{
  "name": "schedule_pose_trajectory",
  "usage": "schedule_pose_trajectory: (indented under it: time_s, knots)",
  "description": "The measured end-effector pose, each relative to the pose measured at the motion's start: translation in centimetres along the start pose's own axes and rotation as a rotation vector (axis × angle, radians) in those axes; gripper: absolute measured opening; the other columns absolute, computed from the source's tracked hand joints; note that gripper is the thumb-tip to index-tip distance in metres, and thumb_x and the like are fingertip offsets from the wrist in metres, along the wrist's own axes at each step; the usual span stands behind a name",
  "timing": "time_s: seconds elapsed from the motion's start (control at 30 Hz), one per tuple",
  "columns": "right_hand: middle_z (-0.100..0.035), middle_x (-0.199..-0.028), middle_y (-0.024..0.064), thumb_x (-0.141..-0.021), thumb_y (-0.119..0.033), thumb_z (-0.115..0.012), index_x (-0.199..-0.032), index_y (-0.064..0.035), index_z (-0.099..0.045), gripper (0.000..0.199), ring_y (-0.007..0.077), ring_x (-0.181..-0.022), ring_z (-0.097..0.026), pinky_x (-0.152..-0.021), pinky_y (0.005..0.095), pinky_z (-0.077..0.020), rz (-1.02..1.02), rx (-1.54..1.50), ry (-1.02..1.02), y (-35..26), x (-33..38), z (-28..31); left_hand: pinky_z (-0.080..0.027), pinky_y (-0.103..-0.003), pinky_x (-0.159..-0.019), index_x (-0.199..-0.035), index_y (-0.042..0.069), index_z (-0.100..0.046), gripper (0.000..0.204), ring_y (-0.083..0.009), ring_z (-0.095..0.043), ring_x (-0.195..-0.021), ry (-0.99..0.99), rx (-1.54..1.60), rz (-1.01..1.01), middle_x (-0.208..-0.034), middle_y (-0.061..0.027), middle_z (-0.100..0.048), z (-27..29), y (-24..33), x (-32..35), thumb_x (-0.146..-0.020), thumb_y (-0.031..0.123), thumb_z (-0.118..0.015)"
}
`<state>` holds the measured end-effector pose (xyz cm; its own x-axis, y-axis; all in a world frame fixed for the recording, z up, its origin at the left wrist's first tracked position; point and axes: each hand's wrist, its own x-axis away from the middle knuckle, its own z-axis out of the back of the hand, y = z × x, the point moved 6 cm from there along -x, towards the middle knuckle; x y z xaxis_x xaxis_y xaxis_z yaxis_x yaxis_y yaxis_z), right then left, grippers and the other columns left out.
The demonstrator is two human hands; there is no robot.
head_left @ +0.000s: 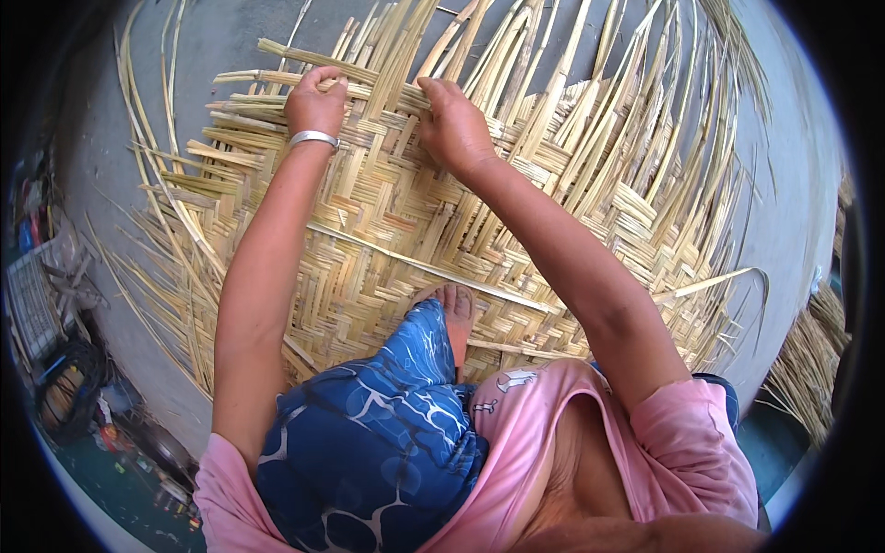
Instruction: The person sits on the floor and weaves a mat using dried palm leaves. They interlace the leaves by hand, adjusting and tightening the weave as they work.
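A large mat [359, 217] woven from split, straw-coloured strips lies on the floor in front of me, its pattern running in stepped zigzags. At its far left edge my left hand [316, 103], with a silver bangle on the wrist, is closed around a bundle of reed strips [253, 77] that runs crosswise. My right hand [452, 124] is closed a little to the right, against the upright strips [403, 60] at the far edge. Its fingers are turned away, so what they pinch is partly hidden. Loose strip ends fan out beyond both hands.
My bare foot [456, 318] rests on the mat. One long loose strip [433, 269] crosses it. Dry stalks [807, 355] are heaped at the right. Along the left stand a pale crate [34, 304], dark coiled cable [69, 387] and assorted clutter. Grey floor [120, 203] surrounds the mat.
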<state>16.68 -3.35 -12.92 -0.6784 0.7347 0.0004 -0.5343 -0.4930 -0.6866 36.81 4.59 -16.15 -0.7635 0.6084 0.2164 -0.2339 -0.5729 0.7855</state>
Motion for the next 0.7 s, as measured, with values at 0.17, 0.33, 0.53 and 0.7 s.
schedule_pose_trajectory:
  time_s: [0.17,0.33,0.53,0.7]
  knots:
    - [-0.053,-0.127,0.0123,-0.081,-0.010,-0.050,-0.123,-0.0050,-0.051,0.042,0.0292,-0.093,-0.063,-0.079,0.0365,-0.0530,0.043,0.270,-0.199,-0.4,1.0,-0.1,-0.050,-0.038,-0.075,-0.117,0.013,-0.059,0.037,-0.0320,-0.063,-0.086,-0.015,-0.466,-0.239,-0.092,-0.0146,-0.067,0.8,4.7,2.4,-0.083,0.028,-0.060]
    - [-0.049,-0.132,0.0116,-0.084,-0.012,-0.049,-0.129,-0.0059,-0.045,0.046,0.0269,-0.089,-0.065,-0.073,0.0355,-0.0536,0.082,0.479,-0.436,-0.7,1.0,-1.3,-0.036,-0.044,-0.096,-0.117,0.013,-0.057,0.039,-0.0288,-0.054,-0.107,0.145,-1.029,-0.855,-0.108,-0.0093,-0.062,-1.5,5.7,1.6,-0.090,0.040,-0.049]
    - [-0.045,-0.136,0.0129,-0.090,-0.012,-0.040,-0.128,-0.0038,-0.044,0.040,0.0273,-0.091,-0.064,-0.073,0.0356,-0.0531,0.001,0.372,-0.496,-0.1,1.3,-1.4,-0.038,-0.043,-0.084,-0.088,0.011,-0.061,0.045,-0.0266,-0.057,-0.094,-0.214,-1.163,-0.710,-0.090,-0.0072,-0.064,-2.2,7.9,-0.2,-0.084,0.055,-0.052]
    - [-0.048,-0.132,0.0175,-0.096,-0.017,-0.028,-0.126,0.0008,-0.046,0.039,0.0274,-0.096,-0.063,-0.077,0.0355,-0.0521,0.069,0.490,-0.548,0.4,1.8,-2.4,-0.041,-0.043,-0.075,-0.079,0.011,-0.059,0.048,-0.0295,-0.058,-0.082,-0.408,-1.114,-0.584,-0.078,-0.0069,-0.062,-2.0,6.9,-1.6,-0.079,0.059,-0.057]
